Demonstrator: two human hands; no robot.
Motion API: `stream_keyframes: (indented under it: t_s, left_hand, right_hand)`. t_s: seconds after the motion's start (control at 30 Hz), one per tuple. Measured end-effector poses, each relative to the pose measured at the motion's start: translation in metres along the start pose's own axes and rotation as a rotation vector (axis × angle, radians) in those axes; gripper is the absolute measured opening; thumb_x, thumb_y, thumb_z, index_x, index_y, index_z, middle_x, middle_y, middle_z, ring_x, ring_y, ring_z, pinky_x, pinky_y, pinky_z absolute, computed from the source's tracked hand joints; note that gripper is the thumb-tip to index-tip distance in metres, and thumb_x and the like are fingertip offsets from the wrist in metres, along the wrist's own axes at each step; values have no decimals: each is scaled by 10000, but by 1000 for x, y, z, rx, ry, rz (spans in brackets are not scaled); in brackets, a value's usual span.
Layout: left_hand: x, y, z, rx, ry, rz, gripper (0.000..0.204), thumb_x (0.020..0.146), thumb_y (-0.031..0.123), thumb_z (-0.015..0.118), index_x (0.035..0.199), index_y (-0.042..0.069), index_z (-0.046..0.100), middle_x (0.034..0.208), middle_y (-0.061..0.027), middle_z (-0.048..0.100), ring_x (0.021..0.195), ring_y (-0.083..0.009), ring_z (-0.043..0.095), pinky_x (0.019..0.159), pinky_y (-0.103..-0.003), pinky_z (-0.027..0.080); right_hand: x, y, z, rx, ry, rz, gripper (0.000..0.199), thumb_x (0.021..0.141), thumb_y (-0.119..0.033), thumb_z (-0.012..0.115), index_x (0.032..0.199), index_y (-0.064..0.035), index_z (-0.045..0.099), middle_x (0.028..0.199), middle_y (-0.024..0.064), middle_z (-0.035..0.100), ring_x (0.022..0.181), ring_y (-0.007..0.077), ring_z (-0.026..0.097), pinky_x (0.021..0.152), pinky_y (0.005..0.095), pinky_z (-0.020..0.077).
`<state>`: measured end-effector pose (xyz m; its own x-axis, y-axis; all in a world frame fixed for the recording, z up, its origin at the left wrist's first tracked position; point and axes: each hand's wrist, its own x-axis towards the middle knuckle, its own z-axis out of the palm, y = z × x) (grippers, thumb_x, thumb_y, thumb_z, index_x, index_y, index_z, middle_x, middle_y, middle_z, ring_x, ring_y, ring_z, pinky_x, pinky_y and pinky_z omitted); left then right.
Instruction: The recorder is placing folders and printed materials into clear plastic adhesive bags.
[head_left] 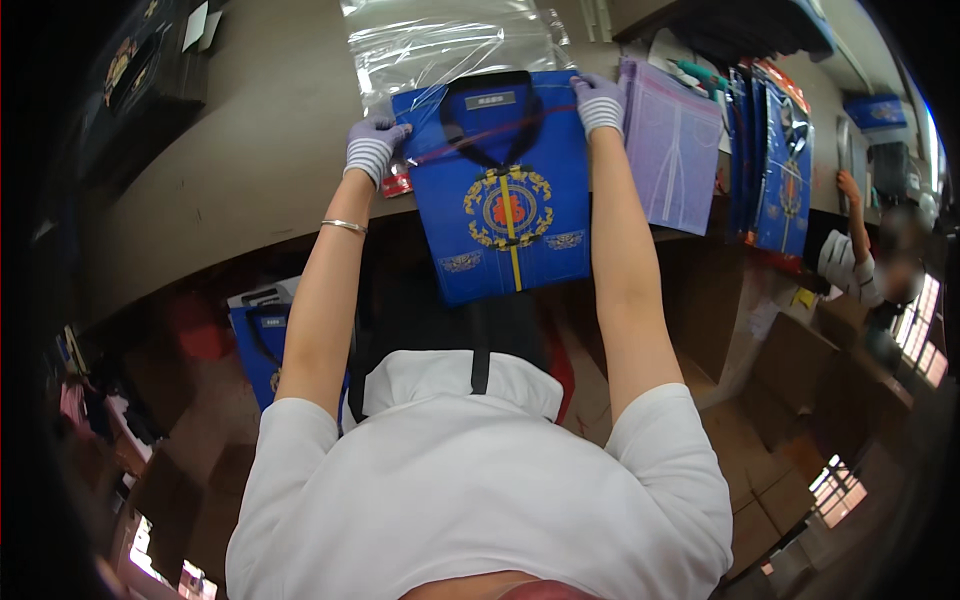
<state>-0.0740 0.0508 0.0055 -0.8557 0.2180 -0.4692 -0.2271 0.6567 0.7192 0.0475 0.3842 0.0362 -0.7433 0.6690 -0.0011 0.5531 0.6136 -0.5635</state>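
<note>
A folded blue shirt (pixel 565 185) with a black collar and a yellow-and-red round emblem hangs partly over the table's front edge. Clear plastic bag film (pixel 450 45) spreads out beyond its collar, and a thin red line runs across the upper shirt. My left hand (pixel 373 148), in a pale purple glove with a striped cuff, is closed at the shirt's upper left corner. At the upper right corner my right hand (pixel 601 103), gloved alike, is closed too. Whether the fingers also pinch the bag film is hard to see.
Right of the shirt lie a purple mesh-like packet (pixel 672 150), a teal-handled tool (pixel 700 72) and bagged blue shirts (pixel 782 165). A black case (pixel 150 85) stands at the far left. Another blue shirt (pixel 262 345) is below the table edge. Another person's hand (pixel 848 185) shows far right.
</note>
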Motion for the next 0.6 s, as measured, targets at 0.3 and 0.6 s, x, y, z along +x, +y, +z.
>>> stream_keyframes:
  t_s: [0.3, 0.6]
  left_hand:
    - [-88, -3, -4, -441, -40, -70, 211, 738, 117, 709, 867, -41, 653, 730, -65, 647, 606, -107, 576, 564, -243, 487]
    - [-207, -106, 29, -142, -470, -246, 86, 765, 62, 646, 781, -21, 626, 635, -61, 618, 548, -115, 565, 526, -257, 468]
  right_hand:
    - [-105, 23, -44, 488, -151, 295, 214, 816, -156, 638, 897, 42, 632, 695, 30, 581, 614, 97, 515, 547, 242, 424]
    - [-289, 123, -31, 627, -404, 881, 275, 827, -234, 637, 1004, -25, 606, 793, 43, 621, 606, 112, 563, 479, 278, 452]
